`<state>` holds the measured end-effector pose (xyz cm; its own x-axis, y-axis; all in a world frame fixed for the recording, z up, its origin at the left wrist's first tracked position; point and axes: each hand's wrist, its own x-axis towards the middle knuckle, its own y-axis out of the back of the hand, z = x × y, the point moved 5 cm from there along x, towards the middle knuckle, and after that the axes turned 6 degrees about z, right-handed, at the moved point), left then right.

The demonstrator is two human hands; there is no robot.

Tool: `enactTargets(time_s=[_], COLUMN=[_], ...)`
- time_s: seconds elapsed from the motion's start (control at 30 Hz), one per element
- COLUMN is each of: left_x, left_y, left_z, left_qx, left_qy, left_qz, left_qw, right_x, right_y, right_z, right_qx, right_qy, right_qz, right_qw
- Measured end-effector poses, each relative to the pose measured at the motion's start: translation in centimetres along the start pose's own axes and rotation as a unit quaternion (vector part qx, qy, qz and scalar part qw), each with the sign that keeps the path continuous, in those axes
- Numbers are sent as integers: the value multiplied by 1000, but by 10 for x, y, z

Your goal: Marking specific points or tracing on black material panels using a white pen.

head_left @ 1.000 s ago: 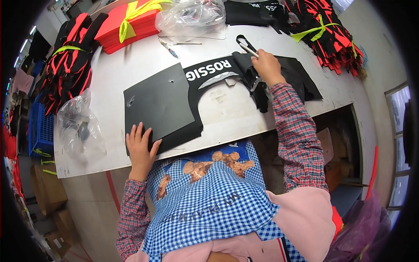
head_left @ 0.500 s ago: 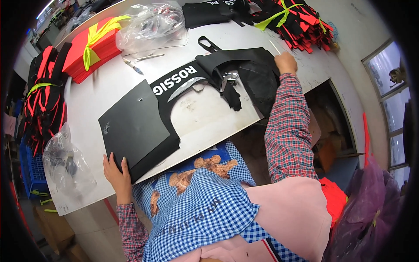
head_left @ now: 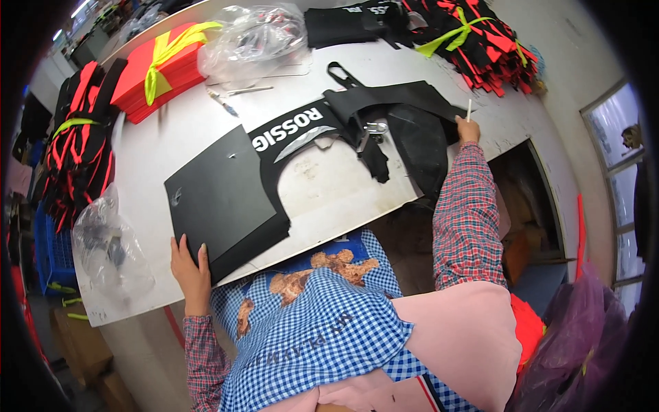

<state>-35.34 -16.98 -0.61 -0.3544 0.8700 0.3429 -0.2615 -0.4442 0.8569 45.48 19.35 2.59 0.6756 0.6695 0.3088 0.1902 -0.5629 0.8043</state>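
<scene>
A large black panel (head_left: 226,196), flat and roughly square with a curved cut-out along one side, lies across the middle of the white desk (head_left: 343,185), and everything else is best placed from it. The left hand (head_left: 190,264) rests at the panel's near corner, at the desk edge closest to the person, fingers spread flat and narrow on the black surface, pressing it rather than gripping it. From the panel's far side a black band with white lettering (head_left: 292,128) runs up and to the right, joining a loose heap of black straps and cut pieces (head_left: 395,120) with a small metal buckle (head_left: 375,128) in it. The right hand (head_left: 468,129) is beyond that heap, well apart from the panel toward the desk's right edge; it is closed around a thin white stick (head_left: 469,110) that points upward, pinched between the fingers. To the left of the panel, near the desk's near-left corner, sits a crumpled clear plastic bag (head_left: 110,247) with dark items inside. Farther left is a bundle of black and red pieces (head_left: 79,147) tied with a yellow-green ribbon. Behind the panel, at the far side of the desk, stands a stack of red sheets (head_left: 161,72) tied with the same kind of ribbon, next to it another clear plastic bag (head_left: 257,38), and between these and the panel lies a pen-like tool (head_left: 223,101). Far right of the panel, at the desk's back corner, lies a second black and red bundle (head_left: 480,41).
</scene>
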Motion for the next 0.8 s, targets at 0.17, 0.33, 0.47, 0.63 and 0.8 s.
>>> enactTargets(time_s=[0.17, 0.33, 0.47, 0.63, 0.8], left_x=[-18, -6, -14, -19, -25], left_y=[18, 12, 9, 12, 18], left_z=[3, 14, 16, 24, 24], left_qx=[29, 35, 58, 69, 67], left_qy=[18, -6, 12, -15, -34], left_qz=[6, -11, -24, -34, -64], left_qw=[999, 999, 998, 997, 995], right_x=[-56, -118, -295, -443, -479], right_y=[23, 46, 41, 5, -4], right_z=[-116, -247, -334, -316, -293], right_qx=[-73, 126, 249, 199, 167], right_qy=[52, 320, 371, 374, 360], right_qz=[38, -1, -237, -438, -452], right_qw=[995, 939, 862, 793, 799])
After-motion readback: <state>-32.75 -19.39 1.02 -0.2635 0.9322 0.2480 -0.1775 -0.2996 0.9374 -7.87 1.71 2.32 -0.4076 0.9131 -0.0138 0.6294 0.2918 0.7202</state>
